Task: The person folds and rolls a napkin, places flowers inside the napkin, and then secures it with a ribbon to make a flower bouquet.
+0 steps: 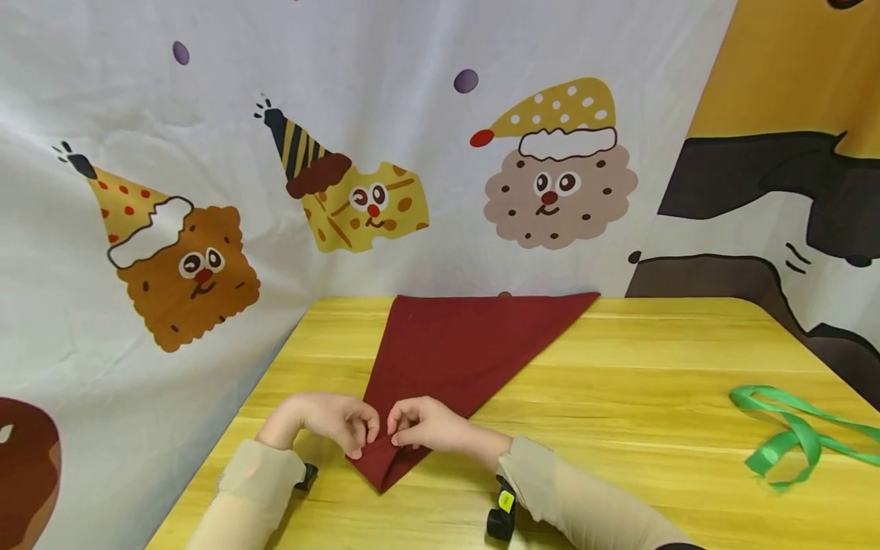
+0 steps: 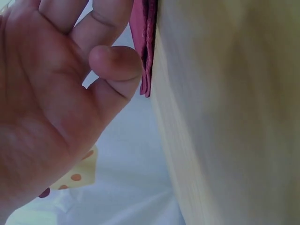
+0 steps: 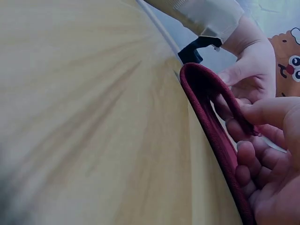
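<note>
A dark red cloth (image 1: 454, 344) lies in a triangular shape on the table, its near corner folded up and over. My right hand (image 1: 429, 424) pinches the edge of the folded flap between thumb and fingers. Beside it, my left hand (image 1: 337, 420) holds the left part of the same flap. In the right wrist view, the flap (image 3: 206, 75) curves up in a loop, with fingers of both hands at its free edge. The left wrist view shows the cloth's layered edge (image 2: 146, 51) beside my left thumb (image 2: 117, 63).
A loose green ribbon (image 1: 791, 439) curls over the right side of the wooden table (image 1: 639, 382). Behind the table hangs a white cloth backdrop (image 1: 412, 46) printed with cartoon biscuits and cheese. Dark wrist devices (image 1: 502, 512) sit below both sleeves.
</note>
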Demonstrator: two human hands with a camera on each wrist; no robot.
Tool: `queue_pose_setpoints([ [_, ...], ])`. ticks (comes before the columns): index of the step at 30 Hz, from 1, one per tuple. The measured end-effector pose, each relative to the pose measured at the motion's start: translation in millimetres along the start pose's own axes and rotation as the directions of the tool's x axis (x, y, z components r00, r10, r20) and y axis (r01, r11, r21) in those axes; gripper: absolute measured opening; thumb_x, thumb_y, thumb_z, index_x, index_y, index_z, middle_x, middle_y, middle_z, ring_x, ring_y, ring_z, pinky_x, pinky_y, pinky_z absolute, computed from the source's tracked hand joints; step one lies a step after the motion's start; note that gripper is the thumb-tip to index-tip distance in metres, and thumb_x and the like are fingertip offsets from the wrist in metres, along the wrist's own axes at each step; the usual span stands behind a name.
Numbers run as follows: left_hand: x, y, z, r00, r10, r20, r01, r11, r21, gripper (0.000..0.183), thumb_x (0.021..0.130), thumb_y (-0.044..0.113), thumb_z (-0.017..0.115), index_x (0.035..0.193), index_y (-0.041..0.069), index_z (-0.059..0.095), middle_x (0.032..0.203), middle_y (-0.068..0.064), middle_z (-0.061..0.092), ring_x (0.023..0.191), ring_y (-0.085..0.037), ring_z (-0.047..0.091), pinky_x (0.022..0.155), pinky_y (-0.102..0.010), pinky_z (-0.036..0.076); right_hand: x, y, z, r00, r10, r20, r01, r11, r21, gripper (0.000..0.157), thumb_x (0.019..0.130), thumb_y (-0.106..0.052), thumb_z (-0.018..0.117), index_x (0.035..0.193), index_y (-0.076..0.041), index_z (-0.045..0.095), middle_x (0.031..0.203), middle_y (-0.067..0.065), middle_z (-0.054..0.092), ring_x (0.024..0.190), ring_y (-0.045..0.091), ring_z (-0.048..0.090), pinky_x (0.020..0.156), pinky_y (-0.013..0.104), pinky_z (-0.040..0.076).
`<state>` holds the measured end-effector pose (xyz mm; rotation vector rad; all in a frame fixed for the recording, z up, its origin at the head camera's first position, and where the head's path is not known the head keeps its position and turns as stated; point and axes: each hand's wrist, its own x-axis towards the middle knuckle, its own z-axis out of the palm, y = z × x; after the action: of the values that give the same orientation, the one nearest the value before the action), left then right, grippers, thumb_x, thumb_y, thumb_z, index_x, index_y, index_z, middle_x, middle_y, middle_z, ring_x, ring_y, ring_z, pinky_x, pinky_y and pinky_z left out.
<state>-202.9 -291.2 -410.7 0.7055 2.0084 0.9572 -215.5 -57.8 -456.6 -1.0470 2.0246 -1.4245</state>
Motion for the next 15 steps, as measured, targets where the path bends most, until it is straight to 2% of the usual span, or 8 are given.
queue_pose_setpoints([
  [5,-1.8,-2.9,-1.4,0.996,0.069,0.051,-0.069,0.998,-0.005,0.017,0.084,-0.004,0.066,0.095,-0.004,0.054,0.081,0.003,0.058,0.073,-0.007,0.057,0.066,-0.021,0.045,-0.6,-1.2,-4.3,0.996,0.015,0.09,-0.007,0.996,-0.085,0.006,0.083,-0.003,0.072,0.083,-0.01,0.072,0.068,-0.008,0.064,0.061,0.003,0.056,0.055,0.017,0.042],
  [9,-1.1,-3.1,-2.2,0.99,0.117,0.076,-0.118,0.993,0.004,0.014,0.086,-0.005,0.065,0.1,-0.005,0.063,0.091,0.0,0.065,0.079,-0.006,0.06,0.071,-0.021,0.049,-1.5,-3.1,-5.8,0.993,0.021,0.116,0.001,0.982,-0.186,0.008,0.081,-0.006,0.075,0.081,-0.014,0.074,0.068,-0.012,0.065,0.063,-0.001,0.057,0.057,0.016,0.043],
  [15,0.1,0.0,-1.5,0.991,0.105,0.083,-0.108,0.994,0.035,0.02,0.088,-0.002,0.064,0.106,-0.004,0.072,0.099,-0.008,0.071,0.076,-0.003,0.058,0.071,-0.02,0.049,-4.5,-5.5,-4.0,0.991,0.023,0.133,0.021,0.948,-0.317,0.009,0.078,-0.009,0.076,0.076,-0.017,0.075,0.066,-0.019,0.063,0.06,-0.005,0.053,0.057,0.014,0.043],
])
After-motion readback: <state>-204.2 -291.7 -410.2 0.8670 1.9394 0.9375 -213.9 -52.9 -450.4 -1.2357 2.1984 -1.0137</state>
